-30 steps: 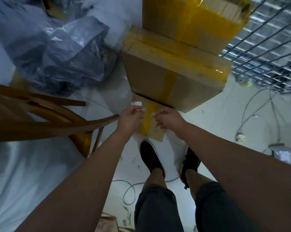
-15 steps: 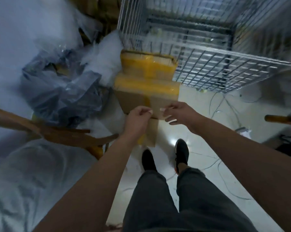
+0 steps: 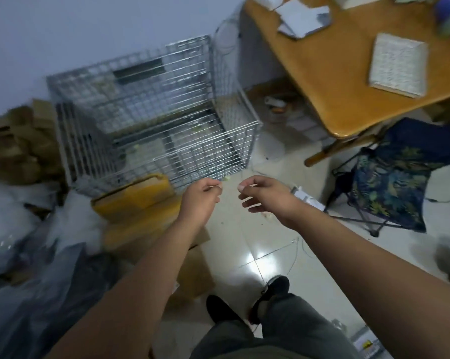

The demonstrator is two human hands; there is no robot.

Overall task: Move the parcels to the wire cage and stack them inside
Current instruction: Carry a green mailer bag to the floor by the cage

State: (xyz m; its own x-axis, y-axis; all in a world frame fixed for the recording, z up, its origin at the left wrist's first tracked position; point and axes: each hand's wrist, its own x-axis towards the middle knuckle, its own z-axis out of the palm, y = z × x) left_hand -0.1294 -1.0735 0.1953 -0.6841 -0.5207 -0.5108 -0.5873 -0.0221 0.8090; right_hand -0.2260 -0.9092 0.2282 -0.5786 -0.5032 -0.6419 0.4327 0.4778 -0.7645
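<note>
The step in hand looks like going back for another parcel. To do it well, both hands should drop to the stack of yellow-taped parcels at the left of centre and take the top box by its two ends. They should then lift it level and carry it up and right over the near rim of the wire cage, setting it flat in a back corner so later boxes stack square. No parcel can be made out inside the cage.

At the far left lie crumpled plastic bags. The parcel stack stands just right of them, on the floor against the cage's near left corner. The left hand hovers just right of the top box, apart from it, its fingers curled and thumb to forefinger. Whether it pinches something small cannot be told. The right hand hangs near it, loosely curled and holding nothing. Both hands are in mid-frame, below the cage's front edge.
</note>
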